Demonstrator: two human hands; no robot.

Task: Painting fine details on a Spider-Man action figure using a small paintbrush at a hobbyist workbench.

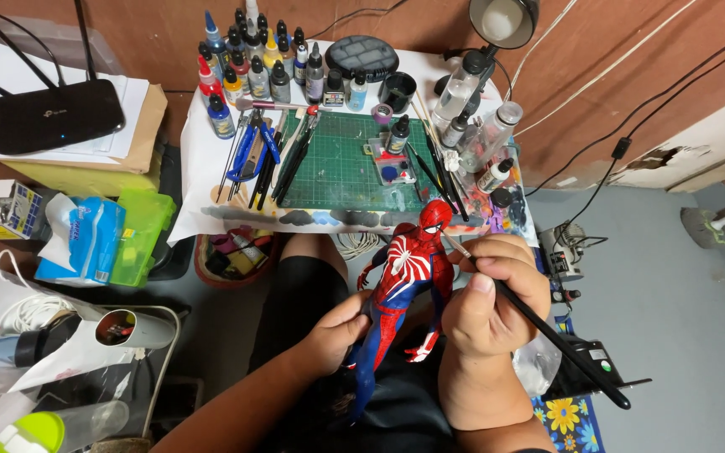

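My left hand [339,330] grips a red and blue action figure [404,277] by its legs, holding it upright over my lap. A white spider mark shows on the figure's back. My right hand [490,295] holds a long black paintbrush [547,331], its fine tip touching the figure near the shoulder and head. The brush handle runs down to the lower right.
A small white table holds a green cutting mat [341,164], several paint bottles [253,67], tools and brushes [258,155], and a paint palette [389,164]. A desk lamp [503,21] hangs above. A black router [50,113], tissues [86,239] and a green box [140,231] lie left.
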